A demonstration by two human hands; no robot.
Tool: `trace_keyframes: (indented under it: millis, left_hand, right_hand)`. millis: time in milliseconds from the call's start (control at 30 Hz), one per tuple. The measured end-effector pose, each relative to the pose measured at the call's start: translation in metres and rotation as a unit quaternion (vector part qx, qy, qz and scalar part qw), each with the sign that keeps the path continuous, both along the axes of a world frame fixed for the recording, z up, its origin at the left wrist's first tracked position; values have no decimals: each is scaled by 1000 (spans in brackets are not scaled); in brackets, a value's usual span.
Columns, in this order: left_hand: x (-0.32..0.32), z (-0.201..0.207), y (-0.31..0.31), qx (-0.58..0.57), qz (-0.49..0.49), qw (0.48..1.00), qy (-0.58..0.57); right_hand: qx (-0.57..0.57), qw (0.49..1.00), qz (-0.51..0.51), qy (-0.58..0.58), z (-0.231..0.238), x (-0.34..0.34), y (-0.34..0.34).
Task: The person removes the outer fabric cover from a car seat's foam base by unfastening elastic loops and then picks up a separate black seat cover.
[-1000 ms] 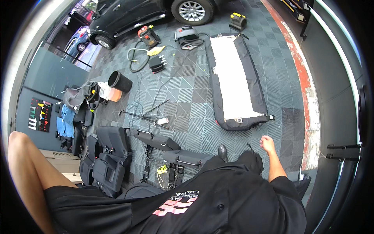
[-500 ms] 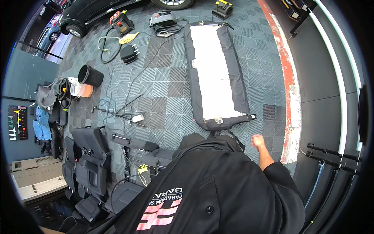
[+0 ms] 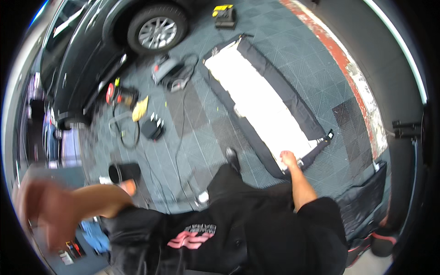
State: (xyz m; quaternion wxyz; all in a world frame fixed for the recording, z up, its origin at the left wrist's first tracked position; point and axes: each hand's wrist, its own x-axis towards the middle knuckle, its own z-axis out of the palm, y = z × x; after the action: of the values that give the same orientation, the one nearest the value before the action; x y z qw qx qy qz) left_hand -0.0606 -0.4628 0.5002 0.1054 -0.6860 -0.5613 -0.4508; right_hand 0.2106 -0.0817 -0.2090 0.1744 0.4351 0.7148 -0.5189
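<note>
A long dark padded piece with a white middle [image 3: 263, 98] lies slantwise on the tiled floor. My right hand [image 3: 288, 158] appears over its near end, the fingers curled and nothing visible in them. Whether that hand touches the piece, I cannot tell. Far to the left, my left hand [image 3: 48, 208] is raised and smeared by motion, so its fingers cannot be made out. A dark shoe [image 3: 233, 159] shows beside the padded piece.
A black car [image 3: 82, 59] stands at the upper left. Near it are a grey machine with a hose [image 3: 167, 71], a red and black vacuum [image 3: 123, 95], a yellow cloth [image 3: 140, 109] and a black case [image 3: 152, 129]. Cables cross the floor by a black bucket [image 3: 123, 172]. A yellow-topped box [image 3: 224, 17] stands farther off.
The view has swung, bringing the car closer in. My left hand has come into sight at the left. My right hand now appears over the padded piece instead of beyond its near end.
</note>
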Motion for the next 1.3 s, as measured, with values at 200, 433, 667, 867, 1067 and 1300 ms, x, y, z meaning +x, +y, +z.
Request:
trace_keyframes:
  millis: [200,433,667,867,1067,1300]
  left_hand:
    - [-224,-388,-3,-503,318,774,-214]
    - [-236,-563,-99,-754,178,564,-285]
    - [-295,-698,-65,-736,65,622,-260]
    - [-371,-881,85,-599,279,394,-638]
    - [-394,-982,172,-407,201,387,-803]
    - [-392,-1024,163,-273,118,380,-876]
  right_hand:
    - [-146,958,-245,19,27,-74,-156]
    - [-216,879,-413,104,74,-132,-202]
    - [-181,644,-739,82,-68,-102,-192]
    - [-40,435,-899,27,-192,-98,-195]
    - [-35,381,-903,196,-262,-160,-207]
    - [-89,315,-882,339,-294,-161,-213]
